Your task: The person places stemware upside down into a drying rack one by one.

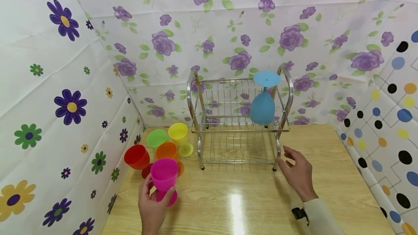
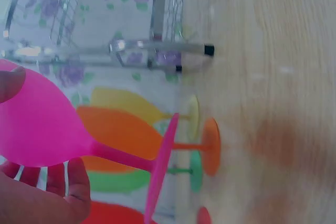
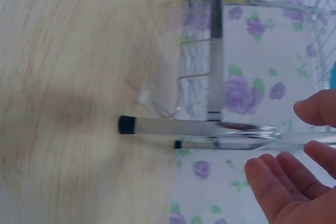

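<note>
My left hand [image 1: 151,202] grips the bowl of a bright pink plastic goblet [image 1: 164,175], with the thumb on one side and the fingers on the other. In the left wrist view the pink goblet [image 2: 47,119] leans slightly compared with those behind it. Beside the right front leg of a two-tier metal dish rack [image 1: 240,131] is my right hand [image 1: 298,173]. Its fingers are loosely bent and parted around the leg, holding nothing; contact with the metal cannot be made out. A blue goblet [image 1: 262,108] stands upside down on the rack's upper tier, at the right.
Behind the pink goblet stand a red goblet [image 1: 137,157], an orange goblet [image 1: 167,151], a green goblet [image 1: 157,139] and a yellow goblet [image 1: 178,133], all upright and close together. The wooden table [image 1: 209,206] meets patterned cloth walls at the back and sides.
</note>
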The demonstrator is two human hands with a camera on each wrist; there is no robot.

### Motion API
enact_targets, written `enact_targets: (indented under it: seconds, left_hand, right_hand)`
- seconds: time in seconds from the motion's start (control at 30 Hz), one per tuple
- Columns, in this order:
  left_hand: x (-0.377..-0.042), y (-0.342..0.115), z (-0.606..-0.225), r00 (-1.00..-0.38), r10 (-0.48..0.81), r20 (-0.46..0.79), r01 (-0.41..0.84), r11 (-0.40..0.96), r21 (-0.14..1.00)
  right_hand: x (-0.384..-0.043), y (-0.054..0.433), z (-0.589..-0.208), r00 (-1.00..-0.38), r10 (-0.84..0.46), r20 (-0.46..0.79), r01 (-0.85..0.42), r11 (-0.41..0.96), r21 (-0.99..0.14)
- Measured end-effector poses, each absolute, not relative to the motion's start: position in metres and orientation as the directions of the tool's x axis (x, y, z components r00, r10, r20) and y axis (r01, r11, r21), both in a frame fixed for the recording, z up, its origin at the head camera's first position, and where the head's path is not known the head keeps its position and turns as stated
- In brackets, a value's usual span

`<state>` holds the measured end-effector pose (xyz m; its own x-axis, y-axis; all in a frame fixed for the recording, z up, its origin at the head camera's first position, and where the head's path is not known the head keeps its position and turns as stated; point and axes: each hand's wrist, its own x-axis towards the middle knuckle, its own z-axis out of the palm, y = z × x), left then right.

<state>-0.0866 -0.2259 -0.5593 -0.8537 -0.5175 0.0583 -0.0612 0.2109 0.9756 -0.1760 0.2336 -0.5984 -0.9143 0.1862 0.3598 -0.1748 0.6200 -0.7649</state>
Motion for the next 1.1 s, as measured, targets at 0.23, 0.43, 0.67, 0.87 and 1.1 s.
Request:
enact_targets:
  seconds: [0.23,0.43,0.67,0.87,1.1]
  left_hand:
    - [-0.086,-0.201,-0.543,-0.929,-0.364,0.064,-0.091,0.393,0.915]
    - [-0.087,-0.183,-0.537,-0.968,-0.206,0.140,0.031,0.457,0.889]
    - [-0.090,-0.163,-0.527,-0.984,-0.035,0.176,0.136,0.499,0.856]
    - [-0.091,-0.146,-0.519,-0.960,0.119,0.252,0.277,0.523,0.806]
    - [-0.088,-0.128,-0.511,-0.887,0.306,0.345,0.460,0.645,0.611]
  right_hand:
    - [-0.154,0.221,-0.576,-0.911,0.118,0.395,-0.235,0.638,-0.733]
    - [-0.138,0.209,-0.562,-0.901,0.055,0.430,-0.313,0.605,-0.732]
    - [-0.119,0.195,-0.541,-0.881,-0.055,0.470,-0.426,0.525,-0.737]
    - [-0.109,0.182,-0.524,-0.865,-0.143,0.481,-0.487,0.470,-0.736]
    - [-0.099,0.170,-0.514,-0.850,-0.247,0.465,-0.526,0.417,-0.741]
